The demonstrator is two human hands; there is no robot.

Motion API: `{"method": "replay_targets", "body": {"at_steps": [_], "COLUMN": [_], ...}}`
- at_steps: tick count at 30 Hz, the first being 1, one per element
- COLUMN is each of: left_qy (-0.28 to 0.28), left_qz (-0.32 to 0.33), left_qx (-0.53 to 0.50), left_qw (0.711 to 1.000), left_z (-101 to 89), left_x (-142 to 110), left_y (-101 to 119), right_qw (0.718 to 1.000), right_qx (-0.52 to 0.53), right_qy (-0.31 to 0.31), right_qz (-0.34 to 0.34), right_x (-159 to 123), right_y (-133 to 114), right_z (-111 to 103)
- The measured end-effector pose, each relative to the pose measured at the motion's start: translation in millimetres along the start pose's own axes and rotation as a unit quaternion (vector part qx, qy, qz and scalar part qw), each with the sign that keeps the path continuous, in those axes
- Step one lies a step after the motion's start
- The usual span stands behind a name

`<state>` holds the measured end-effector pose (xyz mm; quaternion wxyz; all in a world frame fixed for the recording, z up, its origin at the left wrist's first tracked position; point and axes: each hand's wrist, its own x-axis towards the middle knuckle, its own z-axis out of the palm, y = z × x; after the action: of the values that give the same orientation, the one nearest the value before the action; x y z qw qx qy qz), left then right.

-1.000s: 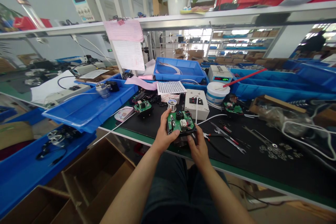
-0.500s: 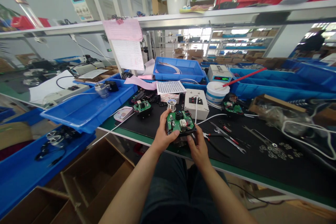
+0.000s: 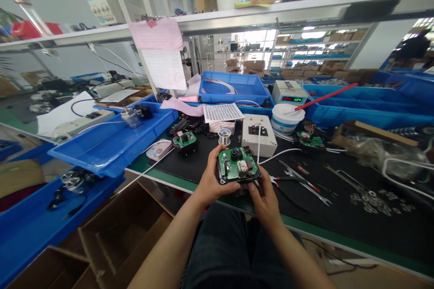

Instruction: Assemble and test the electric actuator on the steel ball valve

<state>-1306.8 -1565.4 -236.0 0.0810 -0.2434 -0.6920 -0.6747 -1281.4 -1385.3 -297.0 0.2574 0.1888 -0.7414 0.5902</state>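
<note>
One squarish unit, green circuit board in a black housing [image 3: 231,172]: held board-up above the front edge of the bench [image 3: 325,235]. Left hand [image 3: 210,181]: wrapped about the unit's left side, thumb along the near rim. Right hand [image 3: 266,198]: curled at the near right corner, gripping low; exact contact partly hidden. Handling, as judged: stiff, moderately heavy, board components fragile. Advised hold: opposite housing sides, clear of raised parts. Just beyond: one reel of silvery wire [image 3: 224,140].
</note>
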Motion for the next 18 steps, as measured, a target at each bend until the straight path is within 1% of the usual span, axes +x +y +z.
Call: {"method": "replay_targets", "body": {"at_steps": [5,10,13,15,17,18], "left_qy": [-0.003,0.009,0.026,0.048,0.078,0.087], "left_qz": [0.002,0.021,0.017,0.013,-0.003,-0.007], "left_qx": [0.019,0.042,0.048,0.046,0.045,0.045], "left_qw": [1.0,0.999,0.998,0.998,0.996,0.995], "left_z": [0.4,0.1,1.2,2.7,4.5,5.4], "left_x": [1,1,-3,-6,-9,-10], "left_y": [7,5,0,-3,-6,-7], "right_qw": [1.0,1.0,0.999,0.998,0.996,0.994], "right_qx": [0.015,0.02,0.032,0.037,-0.004,-0.053], "right_qy": [-0.011,-0.001,0.011,0.049,0.08,0.075], "right_qz": [0.019,0.021,0.013,0.021,0.039,0.052], "right_x": [-1,-6,1,23,65,93], "right_y": [0,-5,-11,-13,-10,-7], "right_z": [0,1,-8,-22,-42,-52]}}
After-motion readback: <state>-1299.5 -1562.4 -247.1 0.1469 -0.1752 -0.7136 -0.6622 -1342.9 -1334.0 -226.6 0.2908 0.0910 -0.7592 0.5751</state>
